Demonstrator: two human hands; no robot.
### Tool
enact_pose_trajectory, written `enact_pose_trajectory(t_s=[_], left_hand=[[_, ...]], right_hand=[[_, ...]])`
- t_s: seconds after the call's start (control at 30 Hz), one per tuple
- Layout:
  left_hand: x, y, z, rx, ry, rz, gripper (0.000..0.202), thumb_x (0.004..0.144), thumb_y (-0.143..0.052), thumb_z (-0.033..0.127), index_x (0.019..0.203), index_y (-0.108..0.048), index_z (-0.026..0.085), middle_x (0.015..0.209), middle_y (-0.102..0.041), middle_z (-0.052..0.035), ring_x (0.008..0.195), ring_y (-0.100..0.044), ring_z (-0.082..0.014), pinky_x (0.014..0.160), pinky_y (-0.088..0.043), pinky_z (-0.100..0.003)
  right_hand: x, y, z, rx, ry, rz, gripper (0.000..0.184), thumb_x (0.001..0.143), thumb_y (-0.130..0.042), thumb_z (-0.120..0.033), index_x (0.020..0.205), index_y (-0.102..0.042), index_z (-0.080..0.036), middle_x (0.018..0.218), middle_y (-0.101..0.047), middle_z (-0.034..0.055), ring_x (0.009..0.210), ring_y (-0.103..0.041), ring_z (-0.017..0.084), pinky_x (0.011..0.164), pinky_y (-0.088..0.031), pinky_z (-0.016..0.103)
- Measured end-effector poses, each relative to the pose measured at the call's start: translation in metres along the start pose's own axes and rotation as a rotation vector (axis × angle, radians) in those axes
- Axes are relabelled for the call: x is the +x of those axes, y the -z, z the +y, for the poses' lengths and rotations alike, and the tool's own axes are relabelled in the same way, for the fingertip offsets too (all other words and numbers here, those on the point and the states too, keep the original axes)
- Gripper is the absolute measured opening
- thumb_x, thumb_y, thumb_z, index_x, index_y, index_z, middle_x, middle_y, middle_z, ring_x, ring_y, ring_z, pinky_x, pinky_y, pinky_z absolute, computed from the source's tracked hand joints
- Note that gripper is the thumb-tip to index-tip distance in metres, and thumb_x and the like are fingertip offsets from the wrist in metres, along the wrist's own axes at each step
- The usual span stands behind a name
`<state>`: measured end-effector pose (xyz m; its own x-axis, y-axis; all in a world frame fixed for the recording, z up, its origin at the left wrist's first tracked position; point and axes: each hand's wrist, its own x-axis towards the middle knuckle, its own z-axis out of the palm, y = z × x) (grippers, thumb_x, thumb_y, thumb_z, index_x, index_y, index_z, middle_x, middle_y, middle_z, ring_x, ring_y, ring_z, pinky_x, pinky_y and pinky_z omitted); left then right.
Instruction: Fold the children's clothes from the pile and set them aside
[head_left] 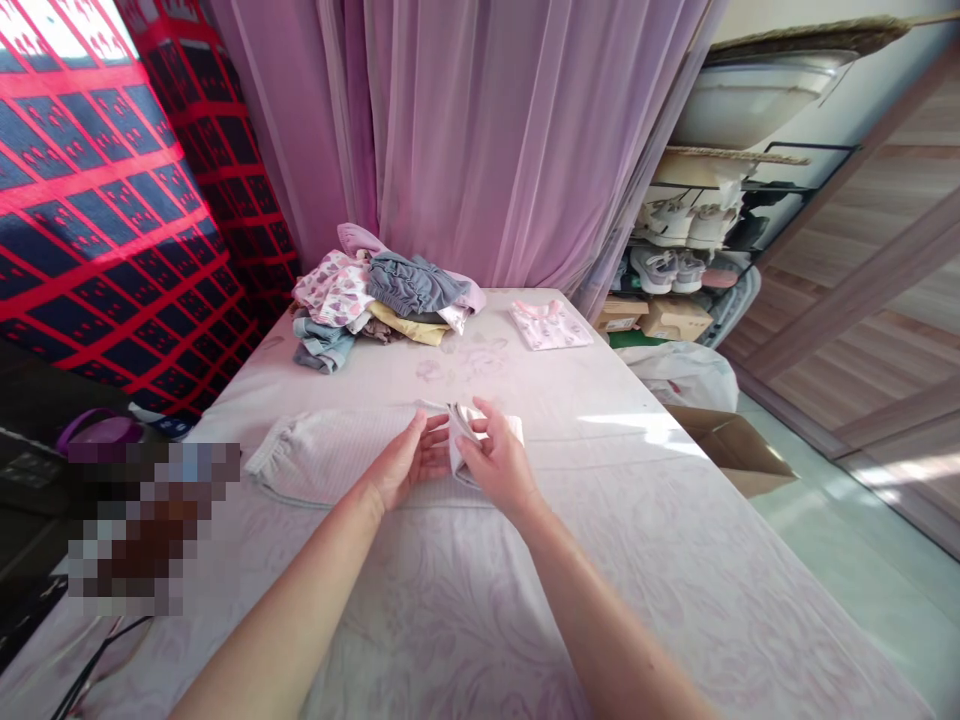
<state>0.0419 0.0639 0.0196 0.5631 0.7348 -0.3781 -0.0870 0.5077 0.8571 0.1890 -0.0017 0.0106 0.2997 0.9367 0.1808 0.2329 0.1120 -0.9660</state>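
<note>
A pair of pale ribbed pants [337,455] lies flat across the bed, its gathered elastic end toward the left. The other end is folded back on itself near the middle. My right hand [501,462] grips this folded part, thumb on the near side and fingers on the far side. Beside the fold, my left hand [405,468] rests over the fabric with its fingers stretched toward the right. Its fingertips are close to the folded layers; whether they touch is hard to tell.
A heap of clothes [390,295] sits at the bed's far left, and a folded pink-trimmed garment [551,325] at the far right. Purple curtains [480,140] hang behind. Right of the bed stand a shoe rack [686,225] and an open cardboard box [731,445].
</note>
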Motion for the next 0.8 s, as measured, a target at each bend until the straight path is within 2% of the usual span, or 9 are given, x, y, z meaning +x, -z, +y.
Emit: enact_pose_trajectory(t_s=[0.07, 0.13, 0.2, 0.33, 0.43, 0.5, 0.57, 0.7, 0.8], left_hand=[[-0.004, 0.008, -0.002, 0.077, -0.008, 0.015, 0.063, 0.080, -0.058, 0.068, 0.120, -0.062, 0.019, 0.109, -0.070, -0.0090, 0.088, -0.067, -0.0188, 0.069, -0.054, -0.028], [-0.003, 0.013, -0.006, 0.186, -0.027, 0.044, 0.060, 0.075, -0.069, 0.061, 0.118, -0.062, 0.019, 0.108, -0.071, -0.0071, 0.092, -0.066, -0.0208, 0.071, -0.054, -0.029], [0.001, 0.016, -0.011, 0.308, -0.054, 0.107, 0.057, 0.073, -0.073, 0.052, 0.118, -0.061, 0.019, 0.112, -0.070, -0.0066, 0.097, -0.065, -0.0223, 0.071, -0.054, -0.028], [0.014, 0.024, -0.016, 0.573, -0.154, 0.276, 0.050, 0.079, -0.067, 0.042, 0.124, -0.059, 0.020, 0.113, -0.070, -0.0079, 0.094, -0.066, -0.0199, 0.068, -0.052, -0.024], [0.018, 0.032, -0.013, 0.702, -0.134, 0.331, 0.059, 0.082, -0.064, 0.036, 0.137, -0.048, 0.021, 0.111, -0.072, -0.0077, 0.082, -0.068, -0.0161, 0.065, -0.051, -0.022], [0.016, 0.036, -0.010, 0.800, -0.078, 0.360, 0.069, 0.082, -0.063, 0.034, 0.145, -0.039, 0.023, 0.114, -0.071, -0.0080, 0.073, -0.068, -0.0146, 0.062, -0.050, -0.023], [0.013, 0.038, -0.007, 0.926, -0.060, 0.388, 0.073, 0.082, -0.063, 0.034, 0.148, -0.035, 0.023, 0.120, -0.069, -0.0092, 0.075, -0.069, -0.0157, 0.065, -0.051, -0.024], [0.006, 0.034, -0.001, 1.136, -0.083, 0.415, 0.072, 0.082, -0.062, 0.035, 0.148, -0.037, 0.020, 0.128, -0.066, -0.0110, 0.105, -0.066, -0.0226, 0.086, -0.049, -0.030], [0.003, 0.030, 0.002, 1.206, -0.084, 0.422, 0.071, 0.082, -0.063, 0.034, 0.147, -0.037, 0.021, 0.131, -0.064, -0.0106, 0.115, -0.062, -0.0238, 0.095, -0.045, -0.031]], right_hand=[[-0.001, -0.004, 0.004, 0.005, 0.022, -0.080, 0.056, 0.083, -0.058, -0.041, 0.135, -0.046, -0.023, 0.109, -0.069, 0.0067, 0.068, -0.067, 0.013, 0.059, -0.053, 0.025], [0.000, 0.000, 0.008, -0.011, 0.040, -0.085, 0.051, 0.084, -0.055, -0.044, 0.129, -0.051, -0.021, 0.109, -0.070, 0.0084, 0.073, -0.069, 0.015, 0.062, -0.054, 0.027], [0.001, 0.012, 0.013, -0.080, 0.048, 0.013, 0.046, 0.085, -0.052, -0.047, 0.122, -0.056, -0.019, 0.104, -0.071, 0.0091, 0.074, -0.070, 0.016, 0.066, -0.054, 0.030], [0.002, 0.047, 0.029, -0.322, 0.015, 0.316, 0.044, 0.082, -0.049, -0.048, 0.110, -0.063, -0.018, 0.098, -0.072, 0.0112, 0.081, -0.069, 0.020, 0.070, -0.053, 0.033], [-0.002, 0.068, 0.041, -0.407, -0.095, 0.394, 0.049, 0.080, -0.046, -0.050, 0.111, -0.064, -0.016, 0.106, -0.071, 0.0135, 0.087, -0.068, 0.022, 0.070, -0.052, 0.034], [-0.005, 0.076, 0.047, -0.429, -0.216, 0.346, 0.056, 0.079, -0.048, -0.053, 0.119, -0.060, -0.015, 0.108, -0.070, 0.0131, 0.083, -0.068, 0.022, 0.071, -0.051, 0.034], [-0.006, 0.078, 0.049, -0.465, -0.323, 0.261, 0.063, 0.081, -0.049, -0.055, 0.129, -0.054, -0.015, 0.104, -0.071, 0.0105, 0.077, -0.069, 0.021, 0.072, -0.050, 0.034], [-0.007, 0.073, 0.042, -0.634, -0.404, 0.109, 0.063, 0.086, -0.050, -0.052, 0.136, -0.049, -0.014, 0.086, -0.072, 0.0045, 0.081, -0.068, 0.022, 0.072, -0.045, 0.032], [-0.009, 0.065, 0.034, -0.725, -0.409, 0.037, 0.063, 0.086, -0.054, -0.049, 0.138, -0.047, -0.013, 0.080, -0.072, 0.0022, 0.083, -0.068, 0.022, 0.070, -0.042, 0.030]])
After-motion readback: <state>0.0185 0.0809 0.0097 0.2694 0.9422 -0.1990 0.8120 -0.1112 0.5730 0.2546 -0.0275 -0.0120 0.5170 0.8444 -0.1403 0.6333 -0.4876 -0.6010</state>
